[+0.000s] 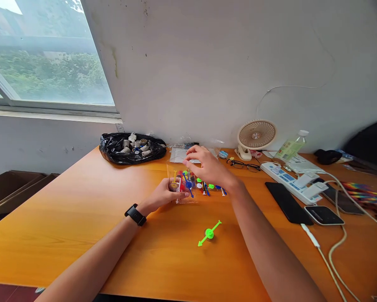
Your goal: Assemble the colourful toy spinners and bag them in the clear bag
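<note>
My left hand [167,193], with a black watch on the wrist, grips a small clear plastic bag [182,183] filled with coloured spinner-like plastic pieces. My right hand [207,165] hovers over the bag's top edge with fingers spread and touches it near the mouth. Several more coloured pieces [211,187] lie on the orange table [81,218] just right of the bag, partly hidden by my right wrist. A single green piece [209,233] lies alone nearer to me.
A black bag of small grey parts [130,147] sits at the back by the wall. To the right are a small fan [256,136], glasses [245,165], a bottle [291,146], a power strip [289,180], phones [287,202] and cables [336,247]. Cardboard boxes [12,186] stand at the left.
</note>
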The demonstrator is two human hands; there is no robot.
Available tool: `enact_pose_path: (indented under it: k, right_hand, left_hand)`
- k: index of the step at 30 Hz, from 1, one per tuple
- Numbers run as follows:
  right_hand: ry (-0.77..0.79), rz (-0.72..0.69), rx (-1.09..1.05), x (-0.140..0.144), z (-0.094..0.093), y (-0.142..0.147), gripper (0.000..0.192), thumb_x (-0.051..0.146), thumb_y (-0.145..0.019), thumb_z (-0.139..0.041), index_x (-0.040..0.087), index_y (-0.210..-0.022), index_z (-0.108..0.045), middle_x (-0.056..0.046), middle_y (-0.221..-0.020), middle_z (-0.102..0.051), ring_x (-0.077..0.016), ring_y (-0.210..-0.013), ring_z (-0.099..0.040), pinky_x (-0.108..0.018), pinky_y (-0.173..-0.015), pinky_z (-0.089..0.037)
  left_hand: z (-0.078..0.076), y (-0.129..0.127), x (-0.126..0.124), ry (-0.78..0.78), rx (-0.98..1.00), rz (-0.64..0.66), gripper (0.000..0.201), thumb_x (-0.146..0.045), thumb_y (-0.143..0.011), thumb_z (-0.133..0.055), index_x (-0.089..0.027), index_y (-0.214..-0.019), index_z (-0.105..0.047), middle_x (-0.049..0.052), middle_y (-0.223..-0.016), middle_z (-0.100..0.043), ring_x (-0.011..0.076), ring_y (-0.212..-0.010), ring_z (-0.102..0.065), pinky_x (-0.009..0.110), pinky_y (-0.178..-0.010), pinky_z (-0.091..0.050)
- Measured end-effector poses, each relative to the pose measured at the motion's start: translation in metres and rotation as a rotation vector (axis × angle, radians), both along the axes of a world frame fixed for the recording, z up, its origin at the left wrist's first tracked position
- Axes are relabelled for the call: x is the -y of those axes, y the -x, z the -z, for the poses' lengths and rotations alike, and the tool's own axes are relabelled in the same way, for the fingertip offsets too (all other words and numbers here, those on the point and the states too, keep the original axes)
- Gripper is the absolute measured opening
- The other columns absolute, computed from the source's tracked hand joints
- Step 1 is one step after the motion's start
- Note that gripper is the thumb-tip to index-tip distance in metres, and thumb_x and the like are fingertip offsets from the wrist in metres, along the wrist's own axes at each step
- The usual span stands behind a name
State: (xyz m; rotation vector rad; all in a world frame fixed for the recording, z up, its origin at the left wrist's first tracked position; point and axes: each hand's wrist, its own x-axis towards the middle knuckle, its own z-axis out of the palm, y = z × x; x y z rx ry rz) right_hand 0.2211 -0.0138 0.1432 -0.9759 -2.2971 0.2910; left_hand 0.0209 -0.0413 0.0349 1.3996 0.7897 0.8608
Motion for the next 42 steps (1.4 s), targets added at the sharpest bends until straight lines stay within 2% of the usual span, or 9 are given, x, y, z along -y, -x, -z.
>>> enact_pose_path:
  k: [5,9,13,17,19,24,29,35,42]
  right_hand:
    - [-0.042,0.025,-0.134,0.006,-0.019,-0.012,0.014,0.029,-0.101,-0.061,0.02,-0.096,-0.072,-0.006,-0.107,-0.069,-0.0207,-0.1,-0.064,-0.034,-0.088,-0.048]
    - [-0.076,0.068,-0.185,0.018,-0.036,-0.019,0.012,0.029,-0.098,-0.064,0.021,-0.104,-0.071,-0.005,-0.108,-0.07,-0.02,-0.096,-0.063,-0.031,-0.08,-0.047]
    - [0.061,0.038,-0.094,0.043,-0.042,-0.028,0.015,0.032,-0.1,-0.061,0.021,-0.102,-0.07,-0.005,-0.102,-0.07,-0.0183,-0.088,-0.062,-0.029,-0.072,-0.045]
    - [0.446,-0.142,0.254,0.076,-0.016,-0.051,0.012,0.031,-0.096,-0.064,0.024,-0.101,-0.072,-0.003,-0.104,-0.071,-0.0199,-0.094,-0.064,-0.031,-0.081,-0.047]
    - [0.586,-0.075,0.367,0.09,0.006,-0.067,0.018,0.031,-0.093,-0.068,0.025,-0.11,-0.071,-0.005,-0.12,-0.07,-0.0234,-0.107,-0.064,-0.033,-0.091,-0.047]
    - [0.709,0.1,0.439,0.108,0.049,-0.095,0.011,0.028,-0.095,-0.06,0.023,-0.101,-0.067,-0.007,-0.109,-0.069,-0.0232,-0.097,-0.064,-0.033,-0.083,-0.047]
    - [0.725,0.089,0.382,0.115,0.058,-0.097,0.007,0.026,-0.095,-0.06,0.021,-0.091,-0.063,-0.005,-0.1,-0.069,-0.0206,-0.089,-0.062,-0.03,-0.077,-0.045]
    - [0.67,0.089,0.175,0.112,0.035,-0.092,0.023,0.038,-0.104,-0.053,0.021,-0.093,-0.064,-0.003,-0.087,-0.067,-0.0178,-0.077,-0.058,-0.03,-0.07,-0.044]
    - [0.213,0.098,-0.353,0.08,-0.03,-0.052,0.023,0.046,-0.098,-0.067,0.023,-0.098,-0.066,-0.004,-0.095,-0.07,-0.0198,-0.087,-0.066,-0.032,-0.079,-0.055]
  left_hand:
    - [-0.005,0.007,-0.005,0.02,0.16,-0.117,0.044,-0.033,-0.075,-0.093,-0.014,-0.111,-0.076,0.007,-0.096,-0.078,0.0153,-0.08,-0.069,0.024,-0.071,-0.049]
    - [0.0,0.006,-0.01,0.185,0.355,-0.176,0.05,-0.028,-0.076,-0.093,-0.015,-0.12,-0.073,0.009,-0.11,-0.078,0.0163,-0.091,-0.073,0.025,-0.083,-0.054]
    - [0.008,0.003,-0.013,0.293,0.463,-0.163,0.038,-0.028,-0.081,-0.09,-0.012,-0.113,-0.074,0.011,-0.111,-0.079,0.0168,-0.091,-0.075,0.026,-0.085,-0.058]
    - [0.005,0.007,-0.012,0.302,0.643,-0.215,0.042,-0.025,-0.086,-0.085,-0.017,-0.124,-0.068,0.011,-0.125,-0.076,0.0205,-0.109,-0.075,0.03,-0.096,-0.059]
    - [0.002,0.008,-0.01,0.325,0.644,-0.19,0.041,-0.021,-0.085,-0.084,-0.016,-0.123,-0.068,0.012,-0.127,-0.075,0.0221,-0.111,-0.075,0.032,-0.098,-0.06]
    - [-0.004,0.005,-0.007,0.303,0.621,-0.188,0.039,-0.017,-0.084,-0.084,-0.015,-0.12,-0.067,0.014,-0.124,-0.076,0.0229,-0.11,-0.076,0.032,-0.095,-0.061]
    - [-0.004,0.004,-0.006,0.263,0.525,-0.162,0.041,-0.017,-0.08,-0.088,-0.015,-0.116,-0.068,0.013,-0.116,-0.078,0.0229,-0.107,-0.076,0.035,-0.097,-0.06]
    - [0.007,-0.003,-0.005,0.154,0.29,-0.142,0.047,-0.027,-0.076,-0.093,-0.014,-0.114,-0.069,0.011,-0.104,-0.079,0.0235,-0.097,-0.077,0.037,-0.091,-0.06]
    - [0.013,-0.008,0.0,0.051,0.1,-0.096,0.052,-0.035,-0.076,-0.092,-0.014,-0.117,-0.067,0.014,-0.11,-0.079,0.025,-0.097,-0.077,0.036,-0.087,-0.059]
